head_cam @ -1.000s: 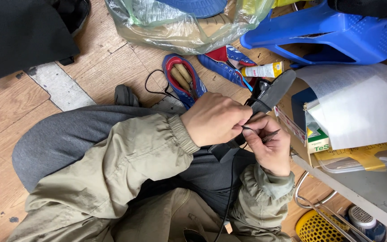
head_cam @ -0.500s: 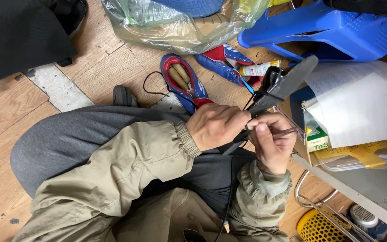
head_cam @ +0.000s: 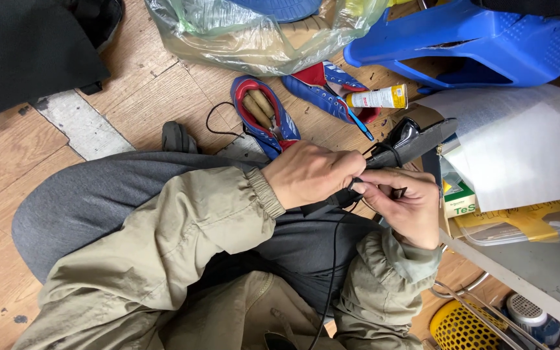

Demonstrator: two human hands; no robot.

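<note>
My left hand (head_cam: 312, 174) is closed around a black shoe (head_cam: 413, 139) that I hold over my lap, its sole pointing up and to the right. My right hand (head_cam: 404, 206) sits just below the shoe, fingers pinched on a thin black thread (head_cam: 332, 259) that hangs down across my dark lap. A small dark tool or needle end (head_cam: 399, 192) shows between the fingertips. I sit cross-legged in grey trousers and an olive jacket.
Red-and-blue shoes (head_cam: 264, 115) and a yellow-and-white glue tube (head_cam: 377, 98) lie on the wooden floor ahead. A plastic bag (head_cam: 260, 32) and a blue plastic stool (head_cam: 474, 39) lie beyond. A white sheet (head_cam: 520, 142), a grey shelf edge (head_cam: 526, 272) and a yellow basket (head_cam: 458, 327) are at right.
The shoe has tilted lower and flatter. My right hand has shifted slightly down, still pinching the thread; my left hand keeps its grip.
</note>
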